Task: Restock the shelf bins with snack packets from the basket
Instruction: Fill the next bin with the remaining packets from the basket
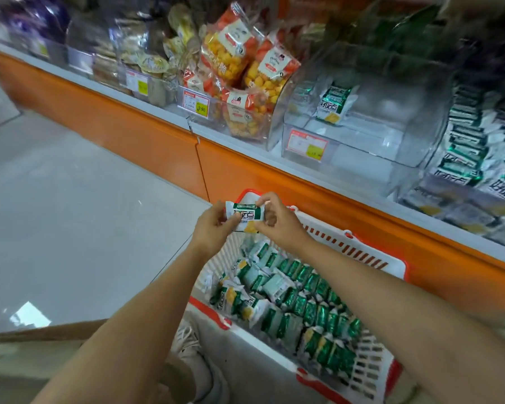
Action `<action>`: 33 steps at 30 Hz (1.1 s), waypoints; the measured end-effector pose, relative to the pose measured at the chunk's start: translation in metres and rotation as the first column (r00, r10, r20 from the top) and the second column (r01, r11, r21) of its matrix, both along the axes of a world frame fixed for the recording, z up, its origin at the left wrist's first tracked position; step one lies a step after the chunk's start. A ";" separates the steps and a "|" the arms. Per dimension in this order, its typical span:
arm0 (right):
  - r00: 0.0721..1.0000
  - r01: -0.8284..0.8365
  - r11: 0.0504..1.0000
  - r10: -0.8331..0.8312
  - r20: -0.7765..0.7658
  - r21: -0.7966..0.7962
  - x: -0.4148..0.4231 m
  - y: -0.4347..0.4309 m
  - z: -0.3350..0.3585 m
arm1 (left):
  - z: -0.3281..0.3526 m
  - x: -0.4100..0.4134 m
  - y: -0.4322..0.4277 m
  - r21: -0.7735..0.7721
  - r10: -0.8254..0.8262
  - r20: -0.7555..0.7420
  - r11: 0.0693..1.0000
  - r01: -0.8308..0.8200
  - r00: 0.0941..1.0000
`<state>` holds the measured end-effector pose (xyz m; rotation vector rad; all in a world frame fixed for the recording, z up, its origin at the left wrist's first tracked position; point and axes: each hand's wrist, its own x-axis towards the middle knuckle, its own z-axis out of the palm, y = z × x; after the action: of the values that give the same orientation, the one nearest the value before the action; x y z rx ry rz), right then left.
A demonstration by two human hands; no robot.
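Above the far end of the basket (370,258), 1 green-and-white snack packet (244,215) is pinched by both hands, its long axis running left to right. The left hand (213,228) curls round its left end and the right hand (276,224) round its right. The nearly empty clear bin (370,141) stands up and to the right, nearer the right hand, which looks better placed to carry it.

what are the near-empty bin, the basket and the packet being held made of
Bin: looks like clear rigid plastic, glossy; its walls are see-through and catch glare. Basket: white moulded plastic with red trim, slotted walls. Packet: thin shiny film, likely plastic; it creases and glints.
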<state>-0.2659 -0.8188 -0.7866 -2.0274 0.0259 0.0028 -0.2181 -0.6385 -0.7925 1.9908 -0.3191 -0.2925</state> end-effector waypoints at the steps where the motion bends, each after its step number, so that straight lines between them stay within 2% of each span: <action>1: 0.999 0.012 1.000 -0.012 0.036 -0.001 0.000 -0.003 0.010 | 0.010 0.000 -0.004 -0.043 -0.006 0.003 0.999 0.006 1.000; 4: 0.988 0.064 0.997 -0.057 0.146 -0.046 0.001 -0.013 0.041 | 0.039 0.003 -0.017 -0.170 -0.047 0.006 0.984 0.047 0.999; 6: 0.980 0.080 0.994 -0.064 0.191 -0.081 0.005 -0.023 0.067 | 0.060 0.009 -0.028 -0.181 -0.067 0.063 0.980 0.078 0.996; 11: 0.925 0.212 0.969 -0.158 0.346 -0.125 0.021 -0.055 0.131 | 0.112 0.027 -0.058 -0.064 -0.055 0.366 0.994 0.083 0.929; 14: 0.867 0.340 0.933 -0.261 0.424 -0.122 0.035 -0.084 0.155 | 0.130 0.043 -0.074 0.140 -0.133 0.578 0.988 0.062 0.805; 16: 0.826 0.432 0.896 -0.348 0.443 -0.103 0.046 -0.105 0.161 | 0.135 0.054 -0.084 0.237 -0.205 0.662 0.970 0.058 0.721; 20: 0.793 0.564 0.795 -0.446 0.416 -0.224 0.069 -0.140 0.153 | 0.127 0.075 -0.100 0.391 -0.332 0.707 0.919 0.045 0.624; 25: 0.823 0.566 0.736 -0.480 0.304 -0.370 0.103 -0.169 0.130 | 0.108 0.101 -0.115 0.510 -0.408 0.731 0.859 -0.040 0.547; 29: 0.833 0.551 0.731 -0.515 0.205 -0.402 0.130 -0.182 0.112 | 0.096 0.110 -0.123 0.493 -0.406 0.766 0.869 -0.051 0.498; 33: 0.847 0.526 0.732 -0.500 0.183 -0.433 0.148 -0.189 0.100 | 0.088 0.116 -0.127 0.444 -0.379 0.792 0.896 -0.025 0.479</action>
<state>-0.1180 -1.0081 -0.6864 -2.4409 0.6144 -0.4544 -0.1025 -0.7659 -0.7045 2.3838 -1.2265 0.6477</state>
